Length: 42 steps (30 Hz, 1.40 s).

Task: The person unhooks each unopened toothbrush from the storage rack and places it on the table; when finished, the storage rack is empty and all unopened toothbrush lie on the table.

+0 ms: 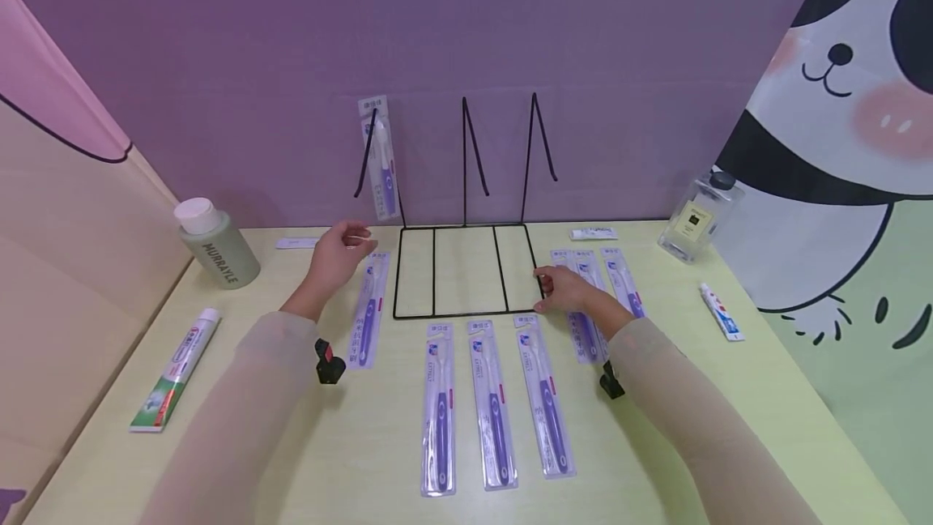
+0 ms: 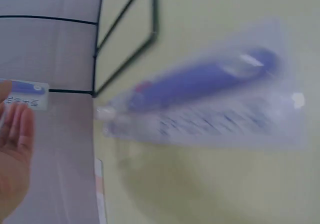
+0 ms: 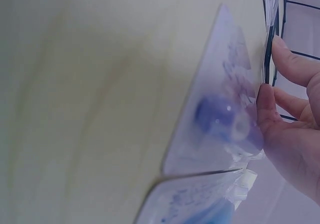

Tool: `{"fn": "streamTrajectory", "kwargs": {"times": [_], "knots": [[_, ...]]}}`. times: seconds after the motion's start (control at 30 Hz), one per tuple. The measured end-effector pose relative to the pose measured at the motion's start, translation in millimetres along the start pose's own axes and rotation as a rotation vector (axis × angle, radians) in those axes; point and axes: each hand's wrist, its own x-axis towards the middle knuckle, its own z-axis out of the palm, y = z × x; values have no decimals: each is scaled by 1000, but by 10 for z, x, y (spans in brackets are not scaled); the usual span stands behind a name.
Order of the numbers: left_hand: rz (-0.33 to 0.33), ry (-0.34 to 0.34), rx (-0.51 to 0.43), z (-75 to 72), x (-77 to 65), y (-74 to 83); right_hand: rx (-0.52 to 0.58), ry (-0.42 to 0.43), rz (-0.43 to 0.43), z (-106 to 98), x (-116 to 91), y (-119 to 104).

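A black wire display rack (image 1: 449, 316) stands on the table with upright hooks at its back. From the leftmost hook hangs a packaged toothbrush (image 1: 381, 160). My right hand (image 1: 568, 292) pinches the right side of the rack base near its front corner; the right wrist view shows thumb and fingers on the wire (image 3: 268, 54). My left hand (image 1: 337, 262) holds nothing, its fingers loosely bent, left of the rack and below the hanging pack. In the left wrist view that hand (image 2: 14, 159) appears just before the hanging pack (image 2: 37, 96). Beside it lies another packaged toothbrush (image 1: 368, 310).
Three packaged toothbrushes, the middle one (image 1: 493, 407) included, lie before the rack. More packs (image 1: 623, 282) lie by my right forearm. A green bottle (image 1: 219, 245) and a toothpaste tube (image 1: 175, 371) are left; a glass bottle (image 1: 700, 217) and small tubes (image 1: 722, 313) are right.
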Motion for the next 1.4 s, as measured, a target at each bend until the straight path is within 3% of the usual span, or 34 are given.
{"fn": "streamTrajectory", "kwargs": {"times": [0.1,0.2,0.33,0.5,0.8,1.0,1.1,1.23,1.4], "knots": [[22,86,-87,44,160,110,18,4,1,6,-3,17],[-3,148,-158,59,275,193,18,-2,-17,19,-3,31],[-23,166,-209,38,367,308,-1,3,-25,20,7,34],[26,177,-274,5,469,394,-25,13,-26,12,15,29],[45,196,-236,61,581,507,-37,21,-16,3,18,36],[2,284,-224,151,596,607,-37,31,-24,8,23,52],[5,314,-175,174,591,646,-45,27,-25,4,31,55],[48,275,-117,209,581,712,-46,17,-16,-11,32,56],[53,113,-75,215,512,766,-35,10,-15,-9,31,51]]}}
